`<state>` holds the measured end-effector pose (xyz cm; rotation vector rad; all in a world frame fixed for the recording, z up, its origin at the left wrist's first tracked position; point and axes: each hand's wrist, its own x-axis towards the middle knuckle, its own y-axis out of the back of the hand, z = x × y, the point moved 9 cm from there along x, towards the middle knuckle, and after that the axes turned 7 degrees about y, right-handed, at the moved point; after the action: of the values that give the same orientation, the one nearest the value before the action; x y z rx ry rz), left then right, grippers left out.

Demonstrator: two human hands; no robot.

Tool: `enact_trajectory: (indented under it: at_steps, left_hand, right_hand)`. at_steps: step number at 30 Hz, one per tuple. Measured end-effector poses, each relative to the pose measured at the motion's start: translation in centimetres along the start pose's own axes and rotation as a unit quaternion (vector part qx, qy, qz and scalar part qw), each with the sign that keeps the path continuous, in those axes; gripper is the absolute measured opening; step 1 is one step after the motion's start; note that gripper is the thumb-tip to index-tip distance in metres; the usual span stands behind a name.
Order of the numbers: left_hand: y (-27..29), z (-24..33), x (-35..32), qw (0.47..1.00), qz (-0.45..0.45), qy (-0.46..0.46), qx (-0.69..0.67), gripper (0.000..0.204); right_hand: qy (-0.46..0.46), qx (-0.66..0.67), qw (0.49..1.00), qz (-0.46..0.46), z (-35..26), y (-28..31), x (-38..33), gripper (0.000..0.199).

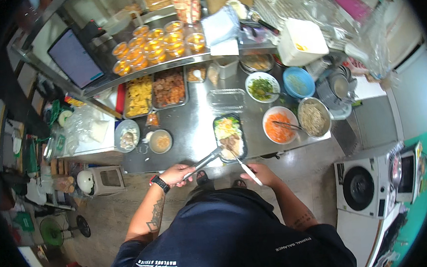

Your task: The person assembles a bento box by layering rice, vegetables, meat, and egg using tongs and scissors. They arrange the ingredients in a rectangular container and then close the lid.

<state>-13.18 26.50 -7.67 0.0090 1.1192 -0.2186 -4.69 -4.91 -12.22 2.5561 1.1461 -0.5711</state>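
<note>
My left hand (175, 175) is closed round metal tongs (204, 162), whose tips rest at the left side of a black food tray (244, 153). In the tray are pale green and yellow vegetables, brown meat pieces (231, 143) and something whitish like rice. My right hand (261, 173) grips a slim white-handled utensil (247, 170). Its thin metal end reaches the near part of the tray, beside the meat; its exact kind is too small to tell. A clear plastic lid (226, 99) lies on the steel counter (198, 129) just behind the tray.
Bowls of shredded carrot (277, 124), chopped greens (263, 87) and pale shreds (314, 117) stand to the right. Pans of yellow food (138, 96) and browned meat (169, 89) sit back left. Above them, a shelf holds several orange-filled cups (154, 50) and a tablet (75, 58).
</note>
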Motion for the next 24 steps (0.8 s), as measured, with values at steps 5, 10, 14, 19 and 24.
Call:
enact_trajectory:
  at_steps: [5, 10, 14, 19, 24]
  left_hand:
    - [5.9, 2.9, -0.5, 0.979, 0.128, -0.143, -0.075, 0.028]
    - [19.2, 8.8, -1.1, 0.73, 0.597, -0.253, 0.217, 0.044]
    - [24.2, 11.2, -0.5, 0.733, 0.593, -0.166, 0.29, 0.042]
    - [24.2, 15.3, 0.1, 0.73, 0.552, -0.139, 0.379, 0.036]
    - [25.7, 16.6, 2.3, 0.726, 0.547, -0.145, 0.391, 0.035]
  right_hand:
    - [0.019, 0.001, 0.999, 0.025, -2.8, 0.0, -1.7, 0.046]
    - [-0.025, 0.059, 0.995, 0.082, -2.3, -1.2, -2.2, 0.058]
    - [-0.025, 0.052, 0.992, 0.109, -2.1, -2.6, -2.2, 0.058]
    - [-0.034, 0.028, 0.99, 0.133, -1.5, -3.6, -2.0, 0.059]
    - [-0.022, 0.028, 0.987, 0.157, -1.4, -4.1, -1.7, 0.059]
